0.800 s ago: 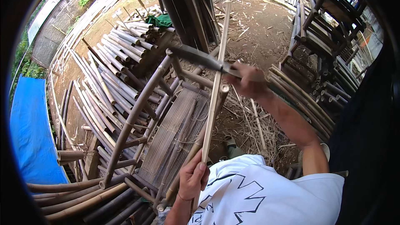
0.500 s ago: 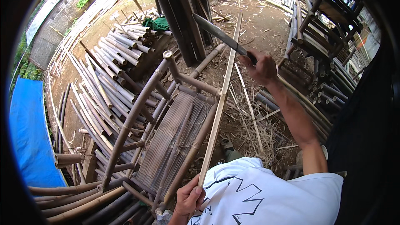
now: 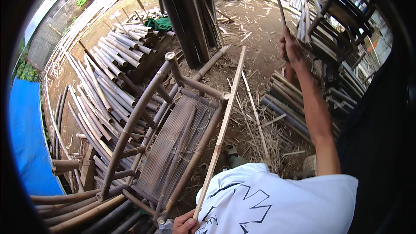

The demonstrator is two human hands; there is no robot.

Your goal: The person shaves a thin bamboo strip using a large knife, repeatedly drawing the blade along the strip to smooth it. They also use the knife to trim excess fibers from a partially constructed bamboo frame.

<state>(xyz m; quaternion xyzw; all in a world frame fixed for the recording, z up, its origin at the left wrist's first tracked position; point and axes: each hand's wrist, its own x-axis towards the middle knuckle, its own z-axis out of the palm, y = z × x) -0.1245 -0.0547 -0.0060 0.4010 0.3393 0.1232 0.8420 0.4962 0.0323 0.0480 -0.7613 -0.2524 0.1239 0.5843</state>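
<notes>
At the lower edge my left hand (image 3: 185, 222) is closed round the near end of a long, pale bamboo strip (image 3: 220, 136). The strip slants up and away to the right, passing along the corner post of a brown bamboo chair (image 3: 160, 143) with a slatted panel. My right hand (image 3: 292, 50) is raised at the upper right, arm stretched out, gripping a machete (image 3: 279, 4) by its handle. Its long dark blade points up, apart from the strip. Whether the strip touches the chair post, I cannot tell.
Stacked bamboo poles (image 3: 104, 91) fill the left side. A dark post (image 3: 184, 21) stands beyond the chair. Shavings and thin strips (image 3: 260, 125) litter the ground. Bamboo furniture (image 3: 333, 17) rises at the right, near more poles (image 3: 286, 99). A blue tarp (image 3: 32, 138) hangs far left.
My right hand has swung up and to the right, lifting the machete away from the strip's far end. My left hand and the strip have shifted slightly down and left.
</notes>
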